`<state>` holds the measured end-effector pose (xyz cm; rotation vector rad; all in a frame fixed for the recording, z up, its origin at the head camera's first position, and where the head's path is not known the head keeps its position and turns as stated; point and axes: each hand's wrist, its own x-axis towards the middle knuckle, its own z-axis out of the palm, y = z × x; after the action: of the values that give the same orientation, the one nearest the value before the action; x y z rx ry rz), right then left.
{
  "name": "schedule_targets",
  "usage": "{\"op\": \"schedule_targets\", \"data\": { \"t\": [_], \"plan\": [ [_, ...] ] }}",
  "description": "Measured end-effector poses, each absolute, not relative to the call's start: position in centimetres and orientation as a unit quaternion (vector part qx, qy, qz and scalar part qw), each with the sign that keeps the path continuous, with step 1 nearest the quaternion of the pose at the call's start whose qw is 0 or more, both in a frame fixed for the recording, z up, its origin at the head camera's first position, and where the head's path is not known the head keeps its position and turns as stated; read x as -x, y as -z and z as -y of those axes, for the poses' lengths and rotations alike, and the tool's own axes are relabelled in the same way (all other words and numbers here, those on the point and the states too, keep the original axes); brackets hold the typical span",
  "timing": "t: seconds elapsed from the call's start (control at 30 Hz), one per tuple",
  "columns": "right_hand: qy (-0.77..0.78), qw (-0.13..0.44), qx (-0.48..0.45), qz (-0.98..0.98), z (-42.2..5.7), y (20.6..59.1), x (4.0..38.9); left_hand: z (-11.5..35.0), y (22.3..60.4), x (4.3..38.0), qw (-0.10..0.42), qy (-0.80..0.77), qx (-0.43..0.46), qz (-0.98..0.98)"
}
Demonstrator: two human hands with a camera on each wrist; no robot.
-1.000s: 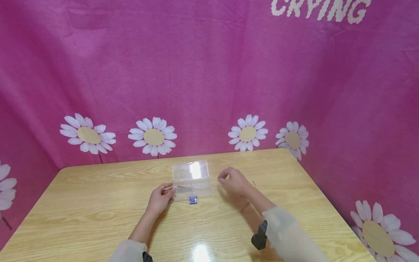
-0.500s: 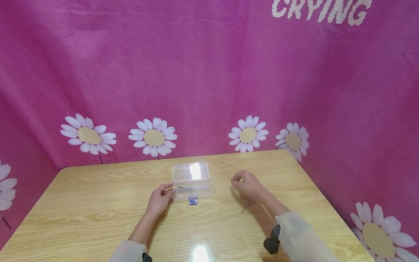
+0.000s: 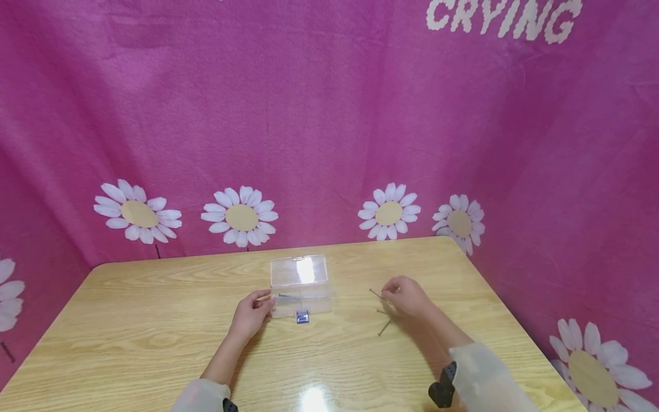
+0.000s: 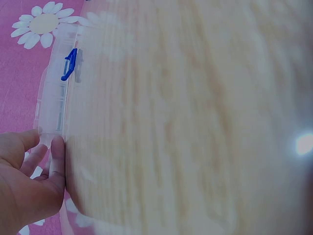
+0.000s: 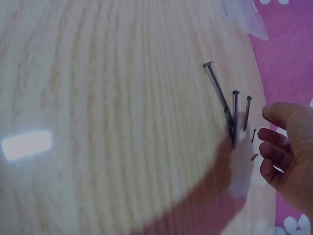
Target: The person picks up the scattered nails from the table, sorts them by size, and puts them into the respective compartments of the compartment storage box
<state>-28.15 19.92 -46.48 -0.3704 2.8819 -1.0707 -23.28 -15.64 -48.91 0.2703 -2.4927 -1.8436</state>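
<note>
A clear plastic box (image 3: 316, 305) with its lid (image 3: 288, 272) raised and a blue latch (image 3: 302, 317) at the front stands mid-table. My left hand (image 3: 250, 314) holds its left end, thumb and fingertips right at the end wall in the left wrist view. Inside the box lies a dark nail (image 3: 284, 296). To the right, my right hand (image 3: 407, 296) hovers low over several loose nails, fingers loosely bent. In the right wrist view a long nail (image 5: 218, 89) and a shorter nail (image 5: 247, 113) lie beside the fingertips, with nothing between thumb and index finger.
Smaller nails (image 5: 254, 135) lie toward the far table edge in the right wrist view. The wooden table (image 3: 154, 320) meets a pink curtain (image 3: 309, 114) with daisies at its back and sides. Light glares off the tabletop near the front.
My right hand has moved right and nearer, away from the box and down to the loose nails, more of which now show. The left hand stays at the box.
</note>
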Motion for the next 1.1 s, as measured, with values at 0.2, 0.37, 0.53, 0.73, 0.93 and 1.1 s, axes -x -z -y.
{"op": "schedule_targets", "data": {
  "t": [0.2, 0.37, 0.53, 0.73, 0.93, 1.1],
  "plan": [
    [0.339, 0.021, 0.105, -0.935, -20.7, 47.5, 27.9, 15.6, 49.0, 23.3, 0.016, 0.593, -0.087, 0.800],
    [0.335, 0.029, 0.080, -0.938, -20.9, 48.0, 27.8, 15.6, 49.0, 23.2, 0.018, 0.592, -0.086, 0.801],
    [0.345, 0.037, 0.066, -0.936, -20.9, 48.1, 27.7, 15.6, 48.8, 23.1, 0.013, 0.592, -0.089, 0.801],
    [0.331, 0.033, 0.065, -0.941, -20.9, 48.1, 27.7, 15.5, 48.8, 23.2, 0.012, 0.597, -0.091, 0.797],
    [0.315, 0.022, 0.073, -0.946, -20.9, 48.3, 27.9, 15.5, 48.8, 23.2, 0.012, 0.599, -0.092, 0.796],
    [0.315, 0.018, 0.081, -0.945, -20.8, 48.3, 28.0, 15.5, 48.8, 23.2, 0.012, 0.598, -0.090, 0.796]
  ]
}}
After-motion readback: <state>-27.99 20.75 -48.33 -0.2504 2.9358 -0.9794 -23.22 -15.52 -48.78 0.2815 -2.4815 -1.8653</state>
